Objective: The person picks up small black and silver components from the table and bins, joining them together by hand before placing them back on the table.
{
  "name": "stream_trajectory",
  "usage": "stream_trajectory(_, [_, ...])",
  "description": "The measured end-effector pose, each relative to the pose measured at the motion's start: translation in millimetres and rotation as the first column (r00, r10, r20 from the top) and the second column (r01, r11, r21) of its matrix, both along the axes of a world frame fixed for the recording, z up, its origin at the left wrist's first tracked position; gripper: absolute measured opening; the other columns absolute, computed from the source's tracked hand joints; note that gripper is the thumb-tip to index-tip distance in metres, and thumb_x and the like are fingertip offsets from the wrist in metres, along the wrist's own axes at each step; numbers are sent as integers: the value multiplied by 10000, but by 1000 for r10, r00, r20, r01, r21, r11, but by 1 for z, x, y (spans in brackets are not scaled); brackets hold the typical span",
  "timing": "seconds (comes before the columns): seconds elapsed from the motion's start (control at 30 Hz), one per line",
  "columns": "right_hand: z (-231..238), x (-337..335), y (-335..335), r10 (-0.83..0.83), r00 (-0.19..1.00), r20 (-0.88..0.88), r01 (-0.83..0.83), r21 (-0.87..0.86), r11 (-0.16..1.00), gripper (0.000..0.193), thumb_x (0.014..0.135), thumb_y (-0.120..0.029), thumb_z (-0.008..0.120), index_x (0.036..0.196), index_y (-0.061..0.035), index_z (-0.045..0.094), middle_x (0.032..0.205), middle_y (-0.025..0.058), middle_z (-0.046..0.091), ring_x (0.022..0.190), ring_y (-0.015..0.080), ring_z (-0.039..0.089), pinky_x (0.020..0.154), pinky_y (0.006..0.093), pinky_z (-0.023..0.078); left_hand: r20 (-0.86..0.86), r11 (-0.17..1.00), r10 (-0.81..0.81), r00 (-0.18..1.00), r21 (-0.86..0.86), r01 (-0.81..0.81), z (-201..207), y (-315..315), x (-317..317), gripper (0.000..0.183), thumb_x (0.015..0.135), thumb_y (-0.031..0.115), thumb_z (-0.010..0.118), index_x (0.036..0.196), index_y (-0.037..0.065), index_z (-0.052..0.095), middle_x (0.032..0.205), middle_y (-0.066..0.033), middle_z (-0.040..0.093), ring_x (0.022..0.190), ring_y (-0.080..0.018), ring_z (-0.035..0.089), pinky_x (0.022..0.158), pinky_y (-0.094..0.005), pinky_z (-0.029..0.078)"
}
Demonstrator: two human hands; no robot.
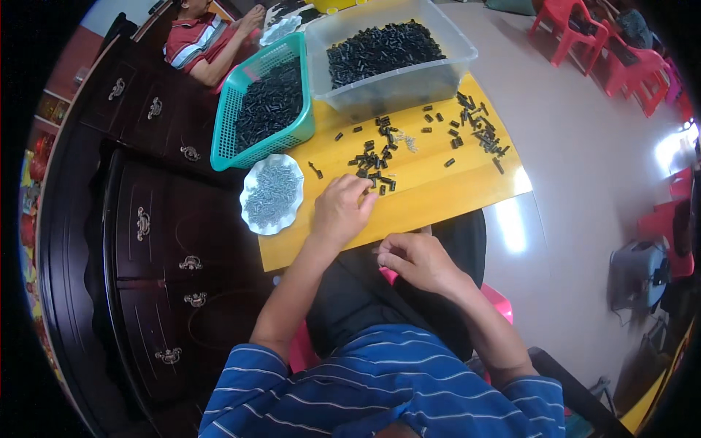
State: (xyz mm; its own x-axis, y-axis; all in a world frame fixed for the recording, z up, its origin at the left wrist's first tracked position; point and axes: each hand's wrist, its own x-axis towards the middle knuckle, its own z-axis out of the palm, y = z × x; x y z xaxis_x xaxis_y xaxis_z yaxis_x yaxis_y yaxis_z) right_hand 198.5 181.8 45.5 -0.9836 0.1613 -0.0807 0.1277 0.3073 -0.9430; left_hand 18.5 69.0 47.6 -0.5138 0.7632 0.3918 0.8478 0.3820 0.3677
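Observation:
My left hand (pixel 342 209) is bent over the near end of a loose pile of small black tube-like pieces (pixel 374 158) on the yellow table. Its thumb and forefinger close around one black piece at the pile's edge, and the palm hides part of the grip. Lower and to the right, my right hand (pixel 421 261) hangs over my lap just off the table's front edge. Its fingers are curled in with thumb against forefinger; what is between them is too small to make out. A few pale small parts (pixel 406 140) lie beside the pile.
A white wavy-rimmed dish (pixel 250 210) of small metal pins stands left of my left hand. Behind it are a green basket (pixel 225 125) and a clear plastic tub (pixel 394 95), both holding black pieces. More pieces (pixel 482 128) lie rightward. A person (pixel 212 44) sits far left.

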Motion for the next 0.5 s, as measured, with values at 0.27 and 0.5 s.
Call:
stream_trajectory(0.27, [-5,0,2,-10,997,-73,12,23,1000,234,925,-273,680,962,-43,701,756,148,708,758,329,715,751,427,544,-72,997,56,996,-58,-60,-9,13,-3,162,826,170,758,947,65,731,919,-81,691,900,-306,665,776,-430,549])
stream_trajectory(0.5, [-1,0,5,-9,999,-41,9,-10,1000,227,930,-264,678,969,-42,701,791,148,715,765,327,716,747,422,544,-86,998,42,995,-33,-45,-12,19,-8,115,817,155,760,891,71,736,906,-89,686,895,-312,653,791,-428,539])
